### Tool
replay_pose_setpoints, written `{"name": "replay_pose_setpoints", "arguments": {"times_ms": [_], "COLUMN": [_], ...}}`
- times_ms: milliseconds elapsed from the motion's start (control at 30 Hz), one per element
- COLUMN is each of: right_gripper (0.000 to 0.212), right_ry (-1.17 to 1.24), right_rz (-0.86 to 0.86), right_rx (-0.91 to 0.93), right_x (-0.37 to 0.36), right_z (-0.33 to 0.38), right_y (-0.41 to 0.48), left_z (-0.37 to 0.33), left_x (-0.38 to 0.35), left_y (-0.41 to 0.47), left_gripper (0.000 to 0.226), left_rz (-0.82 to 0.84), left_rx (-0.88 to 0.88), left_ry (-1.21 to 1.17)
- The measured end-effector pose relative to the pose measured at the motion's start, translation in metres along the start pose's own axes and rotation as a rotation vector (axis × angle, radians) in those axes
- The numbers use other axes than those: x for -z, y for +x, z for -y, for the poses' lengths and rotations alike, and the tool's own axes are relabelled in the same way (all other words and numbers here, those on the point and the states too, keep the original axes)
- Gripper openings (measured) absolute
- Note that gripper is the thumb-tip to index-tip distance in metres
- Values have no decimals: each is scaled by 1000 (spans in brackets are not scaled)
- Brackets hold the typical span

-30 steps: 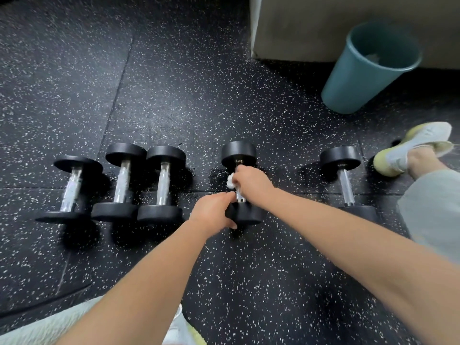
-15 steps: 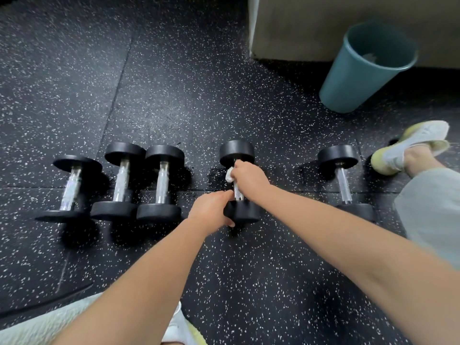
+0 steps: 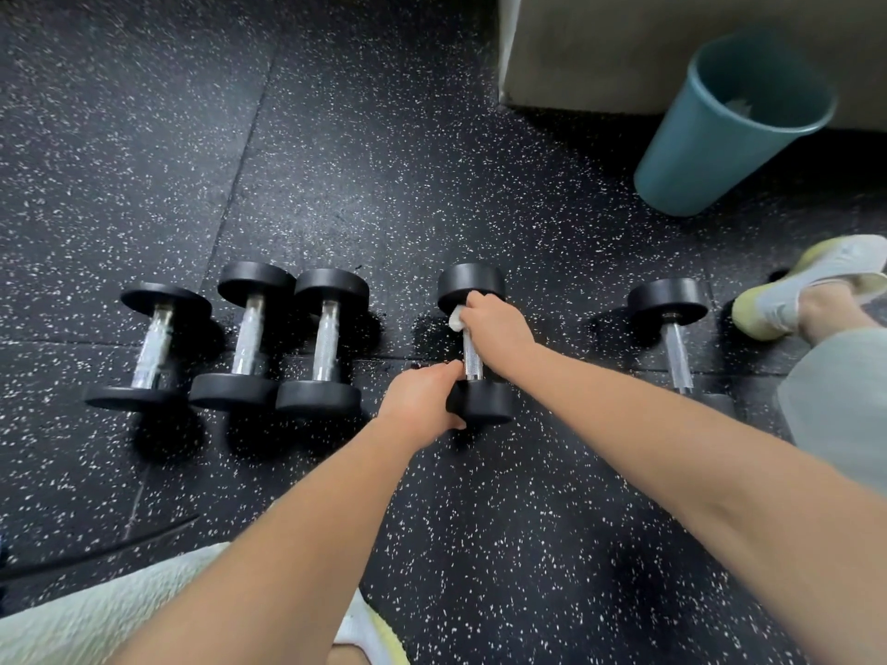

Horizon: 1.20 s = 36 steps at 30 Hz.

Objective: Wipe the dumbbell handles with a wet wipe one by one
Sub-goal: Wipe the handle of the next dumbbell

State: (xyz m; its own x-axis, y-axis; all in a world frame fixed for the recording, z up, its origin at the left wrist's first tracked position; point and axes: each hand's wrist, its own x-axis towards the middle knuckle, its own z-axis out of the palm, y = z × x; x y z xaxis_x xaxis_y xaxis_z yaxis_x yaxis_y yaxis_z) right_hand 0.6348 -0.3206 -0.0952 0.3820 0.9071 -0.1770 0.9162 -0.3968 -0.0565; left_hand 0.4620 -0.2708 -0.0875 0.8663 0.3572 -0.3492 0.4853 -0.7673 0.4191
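The floor [image 3: 384, 160] is black rubber flecked with white, laid in tiles with seams showing; a pale wall [image 3: 600, 50] stands at the far right, with a teal bin [image 3: 710, 151] tilted just beside it. Three dumbbells [image 3: 242, 338] lie close together on the left; a fourth dumbbell [image 3: 473, 280] lies near the middle, and a fifth dumbbell [image 3: 672, 328] lies well to its right, near a pale shoe [image 3: 806, 285].

The right hand [image 3: 497, 328] is curled round a white wipe [image 3: 456, 319] on the fourth one's handle [image 3: 473, 362]; it now sits up against the far weight, farther along than a second ago, so more bare metal shows. The left hand [image 3: 422, 398] still grips the near weight, fingers curled round it.

Most of the wipe is hidden in the fist; the right forearm covers the fifth dumbbell's near weight; something pale in the bin is too blurred to make out.
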Motion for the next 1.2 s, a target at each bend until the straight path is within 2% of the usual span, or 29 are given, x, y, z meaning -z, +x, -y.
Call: {"name": "replay_pose_setpoints", "arguments": {"times_ms": [200, 367, 467, 533, 600, 700, 800, 967, 1100, 1200], "right_gripper": [21, 20, 20, 19, 15, 16, 15, 28, 14, 19], "right_ry": [31, -2, 70, 103, 123, 145, 165, 236, 225, 299], "right_rz": [108, 89, 74, 148, 257, 343, 296, 131, 277, 420], "right_rx": [151, 41, -69, -43, 59, 124, 90, -46, 30, 72], "right_x": [-10, 6, 4, 4, 5, 2, 5, 6, 2, 5], "right_z": [-9, -13, -13, -11, -14, -21, -25, -20, -16, -24], "right_y": [-26, -6, -2, -11, -23, -33, -24, -14, -28, -31], "left_z": [-2, -5, -9, -12, -14, -17, -22, -21, -17, -14], "left_x": [-4, -8, -12, -14, -13, -11, -9, -7, -4, -4], "left_y": [1, 2, 2, 3, 6, 9, 9, 9, 10, 11], "left_gripper": [57, 48, 56, 61, 65, 64, 64, 59, 65, 65], "left_rz": [-43, -32, -41, -29, -12, -15, -21, -17, -9, -8], "left_rx": [-11, -36, -60, -74, -78, -86, -86, 19, 13, 2], "left_ry": [-19, -55, -62, -51, -35, 9, 7, -80, -70, -76]}}
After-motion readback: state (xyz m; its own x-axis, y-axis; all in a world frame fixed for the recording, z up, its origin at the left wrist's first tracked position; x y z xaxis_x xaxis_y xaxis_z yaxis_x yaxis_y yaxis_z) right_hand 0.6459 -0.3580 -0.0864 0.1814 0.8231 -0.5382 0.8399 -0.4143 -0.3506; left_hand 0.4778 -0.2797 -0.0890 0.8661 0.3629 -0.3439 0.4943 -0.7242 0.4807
